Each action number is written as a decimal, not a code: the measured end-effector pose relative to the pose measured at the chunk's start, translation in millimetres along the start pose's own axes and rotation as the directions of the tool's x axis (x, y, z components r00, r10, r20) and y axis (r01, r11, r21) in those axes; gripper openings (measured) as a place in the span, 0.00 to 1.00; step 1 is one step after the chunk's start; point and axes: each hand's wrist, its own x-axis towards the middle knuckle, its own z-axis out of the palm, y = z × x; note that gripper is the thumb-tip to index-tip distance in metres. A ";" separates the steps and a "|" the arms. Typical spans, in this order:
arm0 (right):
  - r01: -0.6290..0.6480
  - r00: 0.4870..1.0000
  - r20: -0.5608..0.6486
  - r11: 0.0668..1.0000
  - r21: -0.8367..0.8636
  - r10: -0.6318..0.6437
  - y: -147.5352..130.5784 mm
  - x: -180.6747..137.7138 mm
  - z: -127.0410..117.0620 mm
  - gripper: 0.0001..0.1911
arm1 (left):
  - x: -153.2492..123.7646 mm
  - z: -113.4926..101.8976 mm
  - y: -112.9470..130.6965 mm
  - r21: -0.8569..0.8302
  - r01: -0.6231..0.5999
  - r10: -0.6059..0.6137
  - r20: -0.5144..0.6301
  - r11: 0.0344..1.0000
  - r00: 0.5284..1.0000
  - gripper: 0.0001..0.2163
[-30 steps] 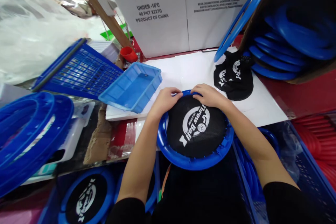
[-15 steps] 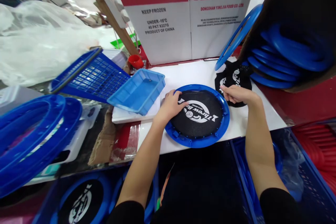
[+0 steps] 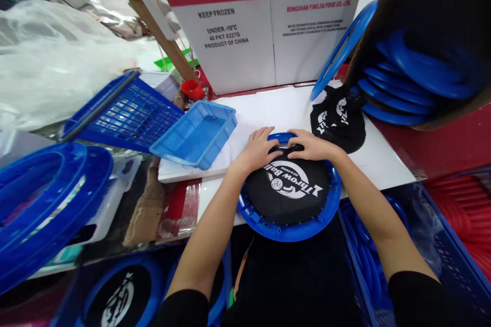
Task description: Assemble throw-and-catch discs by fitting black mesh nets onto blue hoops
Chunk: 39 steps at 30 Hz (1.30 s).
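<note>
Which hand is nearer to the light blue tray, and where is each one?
Left. The left hand is right of the tray, at the far side of the blue ring; the right hand is farther right.

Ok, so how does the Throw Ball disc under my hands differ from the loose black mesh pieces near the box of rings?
The Throw Ball disc has a blue plastic ring around its mesh; the loose black mesh pieces have none. The disc's mesh is spread out, while the loose pieces overlap in a heap. Your left hand and right hand touch the disc, not the loose pieces. Both show black mesh with white print.
</note>
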 end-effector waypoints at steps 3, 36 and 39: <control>0.026 1.000 0.002 0.999 0.047 -0.026 -1.7 -2.6 -6.2 0.11 | -2.1 3.5 -7.0 -0.098 -0.034 0.038 0.035 0.995 0.999 0.08; -0.029 0.993 -0.102 0.944 0.328 0.066 15.2 20.8 3.4 0.08 | -8.9 -13.1 -40.3 -0.712 0.266 -0.263 0.118 0.649 0.958 0.08; -0.037 0.994 -0.082 0.940 0.339 0.068 18.2 22.4 4.0 0.08 | -8.7 -12.0 -38.2 -0.686 0.265 -0.282 0.090 0.677 0.955 0.08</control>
